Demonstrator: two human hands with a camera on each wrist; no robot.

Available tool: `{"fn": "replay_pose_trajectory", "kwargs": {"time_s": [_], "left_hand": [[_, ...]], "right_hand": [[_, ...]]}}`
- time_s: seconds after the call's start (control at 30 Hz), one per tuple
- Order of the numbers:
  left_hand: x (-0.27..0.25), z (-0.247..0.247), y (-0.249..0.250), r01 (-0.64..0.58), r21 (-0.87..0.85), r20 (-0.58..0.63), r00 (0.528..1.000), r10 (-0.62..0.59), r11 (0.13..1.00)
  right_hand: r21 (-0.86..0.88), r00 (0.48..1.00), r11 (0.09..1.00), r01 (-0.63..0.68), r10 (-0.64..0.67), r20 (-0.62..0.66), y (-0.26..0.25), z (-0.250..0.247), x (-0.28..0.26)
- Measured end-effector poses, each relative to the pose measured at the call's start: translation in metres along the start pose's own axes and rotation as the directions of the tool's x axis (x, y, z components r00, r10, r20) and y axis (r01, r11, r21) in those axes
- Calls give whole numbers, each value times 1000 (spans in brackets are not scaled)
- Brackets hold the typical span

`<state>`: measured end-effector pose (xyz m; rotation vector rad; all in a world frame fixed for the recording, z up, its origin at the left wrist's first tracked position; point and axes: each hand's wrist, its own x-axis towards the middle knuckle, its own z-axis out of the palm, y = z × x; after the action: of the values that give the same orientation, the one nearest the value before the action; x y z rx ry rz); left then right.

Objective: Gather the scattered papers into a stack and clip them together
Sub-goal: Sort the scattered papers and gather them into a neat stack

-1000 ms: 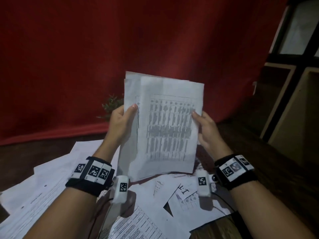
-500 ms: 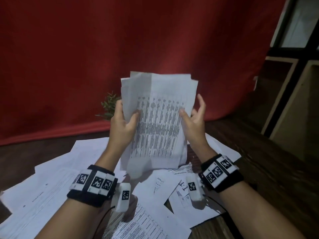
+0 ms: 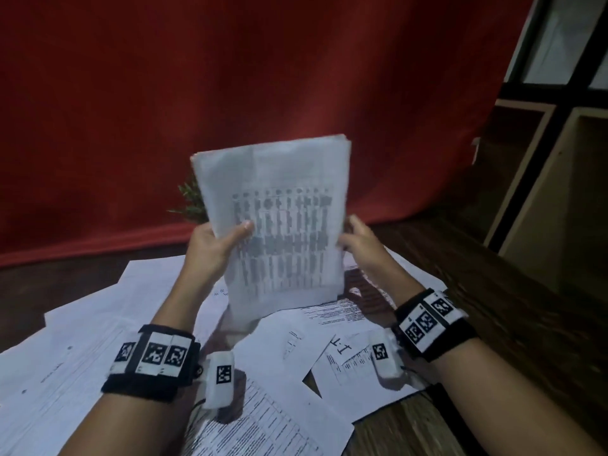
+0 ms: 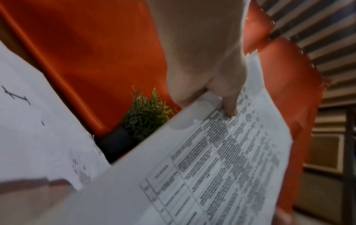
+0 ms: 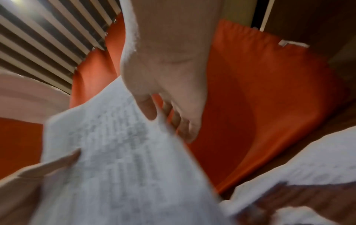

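I hold a stack of papers (image 3: 273, 218) upright above the table, its front sheet printed with a table and its edges nearly flush. My left hand (image 3: 223, 241) grips the stack's left edge, thumb (image 4: 229, 105) pressed on the front sheet (image 4: 212, 159). My right hand (image 3: 355, 245) pinches the right edge, thumb in front and fingers (image 5: 183, 129) behind the blurred stack (image 5: 115, 152). Several loose sheets (image 3: 82, 357) lie scattered on the table under my arms, more of them at the right (image 3: 345, 357). I see no clip.
A small green plant (image 3: 190, 205) in a dark pot stands behind the stack, against a red curtain (image 3: 230, 77). Wooden shelving (image 3: 543, 192) rises at the right. The dark wooden table (image 3: 526, 324) shows bare on the right side.
The fanned sheets have come together into a squarer stack. My right hand moved from the front of the sheets, fingers spread, to a pinch on the right edge.
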<state>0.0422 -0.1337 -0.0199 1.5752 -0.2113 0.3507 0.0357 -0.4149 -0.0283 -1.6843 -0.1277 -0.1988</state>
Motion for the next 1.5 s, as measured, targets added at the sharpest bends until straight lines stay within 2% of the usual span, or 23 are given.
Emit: {"fn": "replay_pose_trajectory", "kwargs": {"time_s": [0.07, 0.13, 0.2, 0.33, 0.4, 0.5, 0.6, 0.73, 0.8, 0.87, 0.97, 1.03, 1.1, 1.2, 1.27, 1.37, 1.5], "left_hand": [[6, -17, -1, -31, -45, -117, 993, 25, 999], [10, -41, 4, -82, -96, -222, 973, 59, 992], [13, -66, 6, -124, -116, -295, 952, 85, 985], [12, -103, 5, -120, -90, -362, 929, 79, 989], [8, -112, 6, -94, -71, -337, 939, 65, 993], [5, -117, 7, -75, -43, -319, 946, 58, 996], [13, -126, 3, -59, -50, -327, 944, 40, 997], [31, -147, -19, 6, -92, -309, 950, -35, 996], [38, -157, -30, 26, -78, -290, 956, -48, 997], [41, -162, -34, 44, -48, -276, 960, -56, 998], [43, -168, -40, 36, -30, -270, 962, -43, 999], [47, -173, -44, 28, -16, -246, 969, -31, 999], [53, -179, -50, 41, -14, -224, 974, -43, 999], [60, -186, -59, 29, -23, -218, 975, -34, 999], [62, -186, -62, -6, -20, -215, 977, 1, 1000], [66, -187, -66, -22, -50, -210, 978, 11, 999], [67, -188, -70, 5, -60, -199, 980, -17, 998]], "right_hand": [[-323, 997, 946, -37, 58, 56, 19, -22, 10], [-617, 984, 786, -49, 145, 106, 38, -46, 18], [-756, 961, 655, -21, 221, 164, 53, -60, 24], [-852, 904, 518, 78, 324, 281, 63, -54, 32], [-846, 874, 519, 126, 345, 342, 63, -45, 36], [-832, 827, 543, 114, 412, 382, 68, -33, 55], [-861, 785, 488, 140, 475, 397, 73, -24, 76], [-916, 808, 334, 223, 462, 365, 62, -17, 95], [-929, 842, 281, 241, 416, 344, 65, -17, 103], [-929, 907, 297, 220, 289, 307, 65, -22, 104], [-856, 966, 498, 143, 119, 231, 50, -30, 103], [-815, 978, 566, 128, 63, 198, 34, -38, 105], [-798, 984, 590, 124, 31, 175, 20, -50, 110], [-735, 964, 662, 145, 74, 256, 1, -73, 118], [-750, 924, 641, 163, 167, 344, -12, -83, 116], [-833, 893, 536, 136, 298, 338, -16, -88, 111], [-876, 834, 463, 134, 425, 352, 10, -61, 95]]}}
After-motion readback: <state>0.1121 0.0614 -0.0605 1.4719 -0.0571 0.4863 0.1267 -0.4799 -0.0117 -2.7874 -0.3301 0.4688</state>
